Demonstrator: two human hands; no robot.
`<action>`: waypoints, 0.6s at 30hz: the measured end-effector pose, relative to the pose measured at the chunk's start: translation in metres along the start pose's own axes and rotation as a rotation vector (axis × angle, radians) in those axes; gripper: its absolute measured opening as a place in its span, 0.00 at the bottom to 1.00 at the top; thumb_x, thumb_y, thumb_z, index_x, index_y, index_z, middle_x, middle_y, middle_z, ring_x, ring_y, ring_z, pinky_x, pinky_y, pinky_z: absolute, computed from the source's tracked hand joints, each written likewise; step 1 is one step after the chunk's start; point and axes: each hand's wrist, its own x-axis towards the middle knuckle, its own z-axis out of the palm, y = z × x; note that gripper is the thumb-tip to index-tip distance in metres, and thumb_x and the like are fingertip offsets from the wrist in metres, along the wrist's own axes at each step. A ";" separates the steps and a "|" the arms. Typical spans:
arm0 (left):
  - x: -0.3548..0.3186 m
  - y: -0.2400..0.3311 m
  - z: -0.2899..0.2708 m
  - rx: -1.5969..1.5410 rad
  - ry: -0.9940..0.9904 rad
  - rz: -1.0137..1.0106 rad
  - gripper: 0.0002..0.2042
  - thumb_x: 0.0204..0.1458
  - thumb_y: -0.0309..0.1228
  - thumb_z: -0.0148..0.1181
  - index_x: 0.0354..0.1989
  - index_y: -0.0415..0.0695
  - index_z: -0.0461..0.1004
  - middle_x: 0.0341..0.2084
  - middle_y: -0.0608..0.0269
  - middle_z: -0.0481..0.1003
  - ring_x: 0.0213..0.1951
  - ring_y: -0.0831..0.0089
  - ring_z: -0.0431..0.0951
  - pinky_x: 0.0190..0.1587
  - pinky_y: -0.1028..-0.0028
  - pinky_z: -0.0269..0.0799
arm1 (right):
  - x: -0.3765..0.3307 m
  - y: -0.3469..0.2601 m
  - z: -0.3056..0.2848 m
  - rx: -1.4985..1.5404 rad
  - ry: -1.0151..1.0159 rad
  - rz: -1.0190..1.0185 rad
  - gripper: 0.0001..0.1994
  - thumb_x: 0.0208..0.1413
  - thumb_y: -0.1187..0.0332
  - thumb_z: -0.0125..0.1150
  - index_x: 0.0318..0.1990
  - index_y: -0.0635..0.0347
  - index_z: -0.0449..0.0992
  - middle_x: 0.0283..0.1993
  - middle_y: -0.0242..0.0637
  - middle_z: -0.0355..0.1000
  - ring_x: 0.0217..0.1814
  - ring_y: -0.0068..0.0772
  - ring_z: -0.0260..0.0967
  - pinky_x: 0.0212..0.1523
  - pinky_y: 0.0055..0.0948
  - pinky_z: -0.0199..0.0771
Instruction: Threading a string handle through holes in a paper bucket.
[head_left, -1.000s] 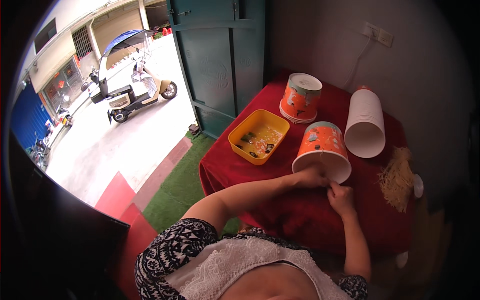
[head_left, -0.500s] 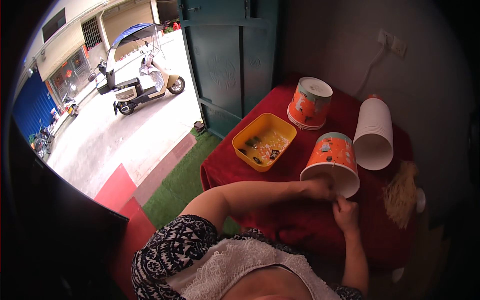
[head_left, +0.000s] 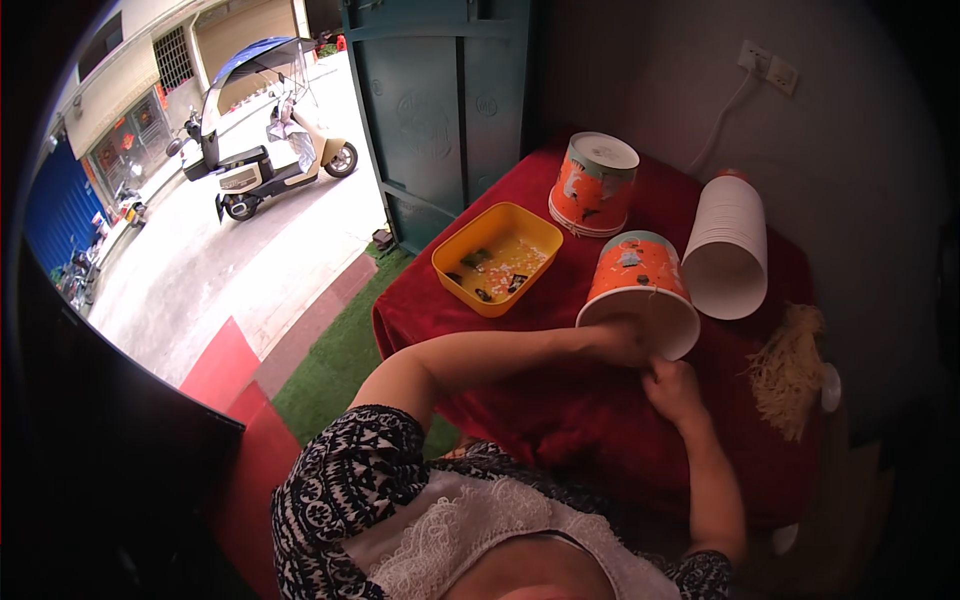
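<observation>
An orange paper bucket [head_left: 640,272] lies tilted on the red-covered table [head_left: 560,400], its white open mouth facing me. My left hand [head_left: 618,342] grips the near left part of its rim. My right hand [head_left: 673,385] is curled against the rim's lower edge, fingers pinched together. What they pinch is too small to make out. A thin pale cord runs across the bucket's side.
On the table there are also a yellow tray [head_left: 540,232] holding small bits, an upside-down stack of orange buckets [head_left: 594,185], a white stack of buckets [head_left: 726,250] on its side, and a bundle of pale cords [head_left: 790,368]. A green door [head_left: 450,110] stands behind.
Both hands stay at the bucket's rim. My right hand has shifted slightly up toward the rim. The view itself has moved a little.
</observation>
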 end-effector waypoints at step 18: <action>-0.018 -0.007 0.011 -0.250 0.227 0.058 0.17 0.48 0.39 0.59 0.32 0.34 0.76 0.28 0.47 0.76 0.34 0.60 0.77 0.39 0.65 0.71 | 0.000 0.005 0.006 0.190 0.092 0.142 0.07 0.49 0.73 0.60 0.38 0.56 0.74 0.27 0.49 0.74 0.30 0.55 0.74 0.28 0.47 0.74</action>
